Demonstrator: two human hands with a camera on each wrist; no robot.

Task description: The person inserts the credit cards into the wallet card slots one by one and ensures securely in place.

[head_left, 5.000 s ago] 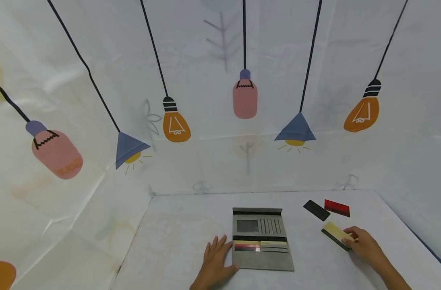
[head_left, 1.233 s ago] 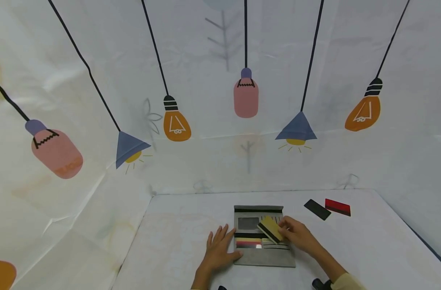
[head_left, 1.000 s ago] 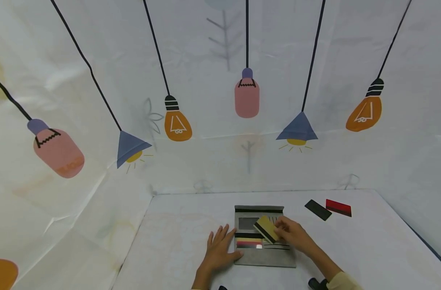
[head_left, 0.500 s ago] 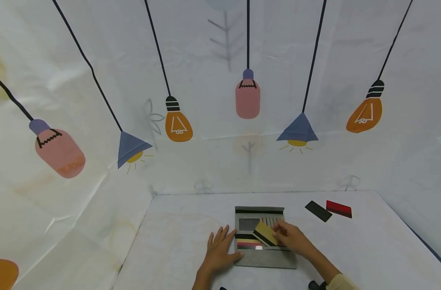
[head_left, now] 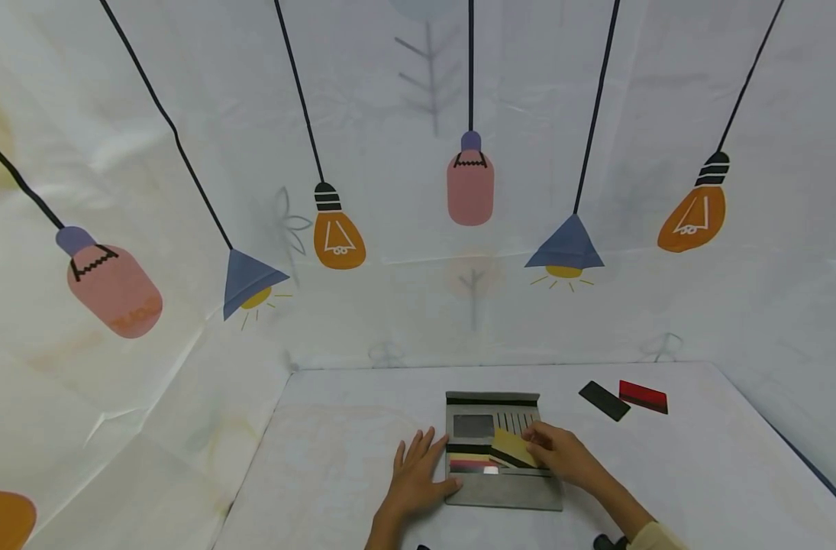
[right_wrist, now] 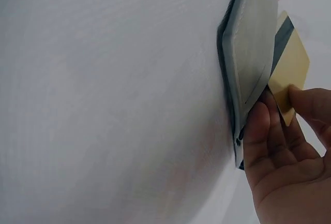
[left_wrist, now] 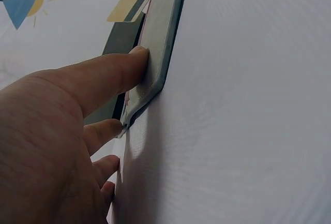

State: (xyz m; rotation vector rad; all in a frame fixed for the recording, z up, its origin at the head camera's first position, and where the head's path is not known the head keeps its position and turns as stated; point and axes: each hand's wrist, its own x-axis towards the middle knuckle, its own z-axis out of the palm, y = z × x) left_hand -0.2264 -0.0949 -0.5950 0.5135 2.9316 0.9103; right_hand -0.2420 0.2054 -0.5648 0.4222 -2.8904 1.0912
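A grey wallet lies unfolded on the white table, with several cards showing in its left slots. My right hand pinches a yellow card with a black stripe over the wallet's right slots. In the right wrist view the thumb presses the yellow card against the fingers, beside the wallet. My left hand rests at the wallet's left edge with fingers spread. Its thumb lies on the wallet in the left wrist view. Whether the card's lower edge is inside a slot, I cannot tell.
A black card and a red card lie on the table to the right of the wallet. Behind the table stands a white sheet printed with hanging lamps.
The right hand has picked the yellow card up from the table's right side and carried it left over the wallet. Lately the card has lowered and turned flatter. The left hand stays at the wallet's edge.
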